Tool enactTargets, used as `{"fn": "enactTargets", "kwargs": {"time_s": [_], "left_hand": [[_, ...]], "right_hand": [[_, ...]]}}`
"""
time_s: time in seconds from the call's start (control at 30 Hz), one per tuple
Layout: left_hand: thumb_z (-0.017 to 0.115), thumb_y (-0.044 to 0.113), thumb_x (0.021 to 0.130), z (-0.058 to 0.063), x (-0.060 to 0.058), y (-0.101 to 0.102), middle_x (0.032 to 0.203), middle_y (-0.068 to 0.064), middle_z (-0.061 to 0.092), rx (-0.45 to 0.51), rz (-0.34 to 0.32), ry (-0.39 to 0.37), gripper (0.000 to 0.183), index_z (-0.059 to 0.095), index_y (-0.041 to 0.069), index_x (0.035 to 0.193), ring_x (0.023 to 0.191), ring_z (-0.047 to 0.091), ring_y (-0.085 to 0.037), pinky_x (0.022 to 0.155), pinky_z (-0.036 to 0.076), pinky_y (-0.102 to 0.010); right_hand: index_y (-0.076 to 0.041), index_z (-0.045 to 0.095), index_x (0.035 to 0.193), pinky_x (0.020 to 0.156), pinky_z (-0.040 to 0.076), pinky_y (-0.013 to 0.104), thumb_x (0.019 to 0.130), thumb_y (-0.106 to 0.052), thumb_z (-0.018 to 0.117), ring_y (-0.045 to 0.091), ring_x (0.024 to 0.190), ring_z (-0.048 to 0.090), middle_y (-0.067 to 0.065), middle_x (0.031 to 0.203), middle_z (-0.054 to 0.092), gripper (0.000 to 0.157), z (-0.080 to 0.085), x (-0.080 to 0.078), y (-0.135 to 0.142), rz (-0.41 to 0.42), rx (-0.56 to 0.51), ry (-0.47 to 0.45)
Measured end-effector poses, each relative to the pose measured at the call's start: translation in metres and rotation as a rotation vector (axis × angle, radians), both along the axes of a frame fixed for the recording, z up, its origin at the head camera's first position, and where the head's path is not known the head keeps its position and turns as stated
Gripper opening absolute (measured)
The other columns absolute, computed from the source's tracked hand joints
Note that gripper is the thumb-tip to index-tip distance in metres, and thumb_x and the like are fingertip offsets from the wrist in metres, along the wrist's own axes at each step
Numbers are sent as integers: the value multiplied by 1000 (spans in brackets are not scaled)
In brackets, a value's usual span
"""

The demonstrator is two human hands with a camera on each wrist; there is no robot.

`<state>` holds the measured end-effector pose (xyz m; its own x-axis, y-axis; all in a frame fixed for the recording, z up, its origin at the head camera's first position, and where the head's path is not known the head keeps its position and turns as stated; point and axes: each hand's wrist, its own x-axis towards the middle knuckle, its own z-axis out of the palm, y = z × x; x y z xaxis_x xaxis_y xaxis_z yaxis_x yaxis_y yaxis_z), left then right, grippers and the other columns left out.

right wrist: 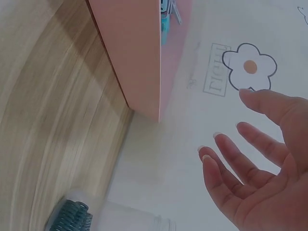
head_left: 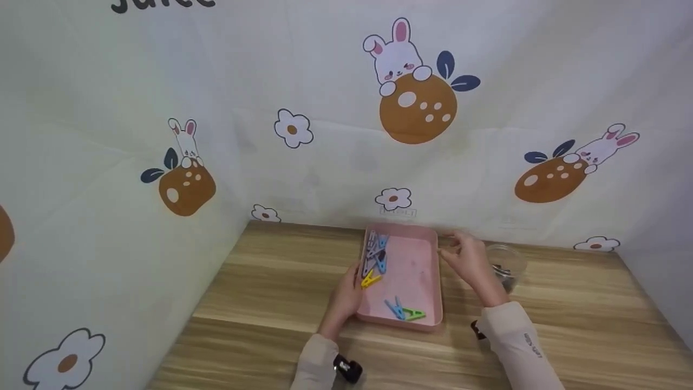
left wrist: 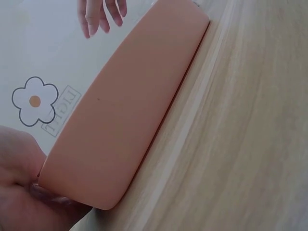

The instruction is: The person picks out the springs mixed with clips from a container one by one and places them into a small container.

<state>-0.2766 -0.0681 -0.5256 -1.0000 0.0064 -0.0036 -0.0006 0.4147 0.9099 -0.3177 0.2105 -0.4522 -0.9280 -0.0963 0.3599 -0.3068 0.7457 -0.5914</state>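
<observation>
A pink rectangular tray point(head_left: 411, 260) lies on the wooden table with several plastic clothespins inside. Blue and greyish clothespins point(head_left: 377, 252) are bunched along its left wall, a yellow clothespin point(head_left: 371, 278) just below them. Near the front wall, a light blue clothespin point(head_left: 396, 308) touches a green clothespin point(head_left: 414, 313). My left hand point(head_left: 347, 294) holds the tray's left side near the front corner; the left wrist view shows the hand point(left wrist: 29, 183) at the rim. Beside the tray's right wall is my right hand point(head_left: 470, 262), fingers loosely bent with nothing between them in the right wrist view.
A clear plastic jar point(head_left: 514, 259) lies right of the tray, behind my right forearm; dark ridged items point(right wrist: 72, 216) show in it. A pale printed cloth wall point(head_left: 335, 162) stands close behind the tray. Wooden tabletop point(head_left: 260, 303) extends to both sides.
</observation>
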Motion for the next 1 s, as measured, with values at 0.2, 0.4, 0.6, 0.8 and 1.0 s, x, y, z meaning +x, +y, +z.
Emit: {"fn": "enactTargets", "kwargs": {"time_s": [0.2, 0.4, 0.6, 0.8, 1.0], "left_hand": [[40, 7, 113, -2, -2, -1, 154, -28, 52, -14, -9, 55, 43, 45, -3, 156, 144, 49, -45, 121, 37, -60], [40, 7, 114, -1, -1, -2, 155, -26, 52, 25, -13, 42, 43, 45, -1, 156, 145, 48, -44, 122, 36, -60], [39, 9, 114, 0, 0, -1, 158, -26, 49, 38, -12, 16, 44, 43, -1, 157, 147, 46, -44, 123, 34, -59], [38, 9, 114, 1, 0, -1, 158, -27, 48, 40, -14, 15, 45, 42, -2, 158, 148, 45, -44, 123, 33, -60], [38, 9, 114, 0, -1, -1, 158, -25, 49, 58, -14, 14, 44, 44, 2, 158, 147, 46, -43, 123, 34, -60]], "right_hand": [[8, 68, 126, 90, 59, 58, 94, -8, 78, 45, 107, 70, 29, 117, 72, 37, 3, -4, -8, 31, 25, -35], [5, 67, 132, 96, 58, 57, 95, -10, 77, 42, 116, 68, 26, 125, 71, 41, 6, -7, -17, 41, 38, -112], [3, 67, 132, 91, 60, 54, 96, -11, 76, 41, 113, 68, 26, 125, 70, 40, 6, -9, -24, 55, 53, -136], [-1, 66, 134, 87, 60, 51, 97, -16, 76, 38, 111, 68, 22, 123, 71, 41, 7, -9, -29, 50, 71, -183], [-2, 65, 137, 89, 59, 52, 98, -19, 76, 37, 112, 67, 21, 126, 70, 44, 9, -9, -35, 46, 93, -211]]}}
